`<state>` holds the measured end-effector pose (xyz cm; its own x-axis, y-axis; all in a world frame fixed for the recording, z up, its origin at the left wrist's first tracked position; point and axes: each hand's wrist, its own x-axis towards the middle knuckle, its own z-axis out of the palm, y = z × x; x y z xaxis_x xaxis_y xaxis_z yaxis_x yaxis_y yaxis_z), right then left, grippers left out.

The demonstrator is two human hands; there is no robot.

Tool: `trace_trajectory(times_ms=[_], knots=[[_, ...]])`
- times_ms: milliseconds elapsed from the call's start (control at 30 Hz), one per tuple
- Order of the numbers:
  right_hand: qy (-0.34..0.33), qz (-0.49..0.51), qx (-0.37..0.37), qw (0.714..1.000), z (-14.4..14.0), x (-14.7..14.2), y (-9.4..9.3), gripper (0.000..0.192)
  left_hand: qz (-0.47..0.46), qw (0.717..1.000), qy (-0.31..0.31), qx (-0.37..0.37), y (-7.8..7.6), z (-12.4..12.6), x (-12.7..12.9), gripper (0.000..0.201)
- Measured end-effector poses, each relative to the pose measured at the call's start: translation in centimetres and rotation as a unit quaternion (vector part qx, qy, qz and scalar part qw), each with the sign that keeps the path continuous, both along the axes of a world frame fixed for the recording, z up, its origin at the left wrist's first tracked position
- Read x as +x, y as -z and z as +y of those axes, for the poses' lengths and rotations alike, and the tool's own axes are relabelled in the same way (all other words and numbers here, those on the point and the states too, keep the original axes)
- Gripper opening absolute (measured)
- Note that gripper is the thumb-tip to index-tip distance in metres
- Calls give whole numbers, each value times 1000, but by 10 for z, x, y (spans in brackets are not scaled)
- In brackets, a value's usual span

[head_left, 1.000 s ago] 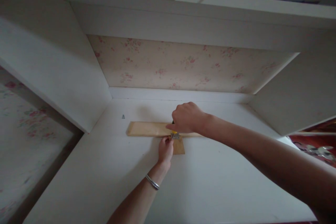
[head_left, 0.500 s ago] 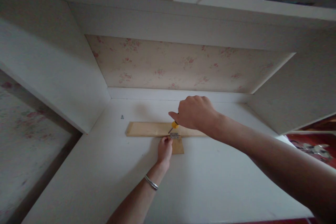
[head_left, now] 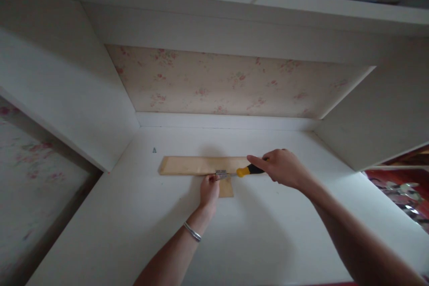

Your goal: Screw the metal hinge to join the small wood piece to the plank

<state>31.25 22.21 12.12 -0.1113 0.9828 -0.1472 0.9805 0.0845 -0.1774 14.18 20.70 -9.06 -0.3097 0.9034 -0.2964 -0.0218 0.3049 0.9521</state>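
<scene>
A long pale wooden board (head_left: 187,165) lies across the white surface, with a shorter wooden piece (head_left: 226,187) at its near edge. Where the two meet sits a small metal hinge (head_left: 220,172). My left hand (head_left: 209,193) is closed at the hinge's left end, fingertips pinched against it; a bracelet (head_left: 192,231) circles the wrist. Wrapped in my right hand (head_left: 284,167) is a yellow-and-black screwdriver (head_left: 244,171), held nearly level. Its shaft points left and the tip is at the hinge; I cannot tell whether it touches a screw.
A small grey metal piece (head_left: 154,150) lies on the white surface (head_left: 234,241) left of the board. White side panels (head_left: 67,76) and a floral back wall (head_left: 214,80) enclose the space. An overhead shelf (head_left: 301,6) holds clear plastic items.
My right hand has moved right and toward me, tilting the screwdriver from steep to nearly level, its tip now at the hinge. My left hand stays at the hinge.
</scene>
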Motion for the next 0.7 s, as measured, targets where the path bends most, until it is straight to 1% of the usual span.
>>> trace_trajectory(times_ms=[67,133,233,300,367,467,567,700], knots=[[46,79,-27,995,-7,14,15,65,5,1000,-4,-5,0,0,1,24],[110,160,-30,981,-16,30,32,64,2,1000,1,-3,1,0,0,24],[181,283,-20,941,-29,56,60,62,-20,1000,5,18,2,-2,-1,27],[238,339,-17,910,-38,72,79,61,-26,999,15,35,2,-4,-3,30],[257,381,-24,888,-46,84,96,59,-9,998,32,45,1,-6,-3,30],[274,394,-31,877,-56,93,116,58,47,996,53,46,2,-8,-5,28],[274,399,-31,874,-61,95,126,58,71,993,67,65,3,-11,-7,28],[274,412,-33,868,-62,94,132,57,53,989,84,105,3,-21,-16,35]])
